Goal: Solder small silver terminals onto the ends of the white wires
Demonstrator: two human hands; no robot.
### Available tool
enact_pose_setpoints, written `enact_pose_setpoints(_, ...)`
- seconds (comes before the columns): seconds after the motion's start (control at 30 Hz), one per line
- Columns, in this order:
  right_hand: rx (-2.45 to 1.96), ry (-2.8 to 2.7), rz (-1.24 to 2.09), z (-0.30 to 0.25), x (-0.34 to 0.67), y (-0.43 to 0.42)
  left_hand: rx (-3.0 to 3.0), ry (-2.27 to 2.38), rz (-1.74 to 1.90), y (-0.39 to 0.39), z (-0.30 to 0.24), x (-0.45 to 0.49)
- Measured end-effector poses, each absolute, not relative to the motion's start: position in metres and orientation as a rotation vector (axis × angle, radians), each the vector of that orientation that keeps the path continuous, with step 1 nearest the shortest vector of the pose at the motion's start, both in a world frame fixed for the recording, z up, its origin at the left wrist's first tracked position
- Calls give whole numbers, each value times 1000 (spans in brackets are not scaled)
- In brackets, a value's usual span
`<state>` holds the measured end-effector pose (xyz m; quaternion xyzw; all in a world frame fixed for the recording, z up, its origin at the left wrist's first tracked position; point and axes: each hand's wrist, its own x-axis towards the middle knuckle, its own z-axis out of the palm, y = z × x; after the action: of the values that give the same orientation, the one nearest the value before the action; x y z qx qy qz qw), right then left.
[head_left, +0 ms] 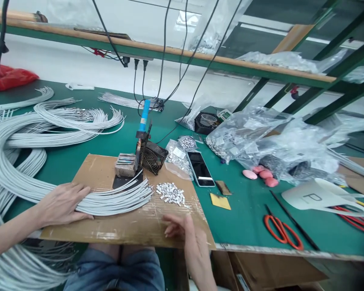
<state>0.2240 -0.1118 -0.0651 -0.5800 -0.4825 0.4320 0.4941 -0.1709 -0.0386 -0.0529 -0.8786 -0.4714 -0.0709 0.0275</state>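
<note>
My left hand (62,203) lies flat, fingers stretched out, on a bundle of grey cables (118,198) fanned across a cardboard sheet (130,226). My right hand (185,232) hovers at the sheet's front right edge with its fingers curled loosely; nothing shows in them. A small heap of little metal connectors (170,194) lies just beyond it. Behind the cables a blue-handled soldering iron (143,125) stands upright in its holder beside a metal block (125,165) and a small black fan (154,157).
Large coils of grey cable (21,141) cover the green table's left side. A phone (200,169), plastic bags of parts (251,135), pink pieces (261,174), orange scissors (282,231) and a white bag (321,197) lie to the right. Black cords hang from the shelf above.
</note>
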Motion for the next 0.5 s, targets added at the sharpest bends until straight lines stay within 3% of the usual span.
enact_pose_setpoints(0.2,-1323,-1537,657,-58,274,-78,-2641,-1355,-170,-50,-45,-159)
enact_pose_setpoints(0.5,-1039,-2118,565,-68,238,-13,-2652,-1362,-336,-53,-68,-113)
